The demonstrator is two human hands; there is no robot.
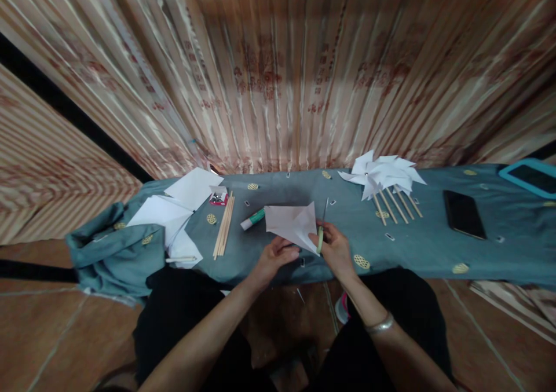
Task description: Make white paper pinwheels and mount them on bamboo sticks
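A white sheet of paper [284,219], with one corner bent up, is held over the cloth-covered table. My left hand [278,255] grips its near edge between thumb and fingers. In my right hand [335,250] is a pair of scissors [320,240] with pale green handles, their blades pointing away from me beside the paper's right side. A green and white glue stick [253,219] lies just left of the sheet, its far end close to the paper's edge. Farther left, several wooden sticks [223,230] lie side by side.
At left are loose white papers [167,215] and a small red box of pins [218,196]. Several finished paper pinwheels [384,175] lie at right, near a black phone [464,213] and a blue-framed device [532,176]. A pleated curtain [278,73] hangs behind the table.
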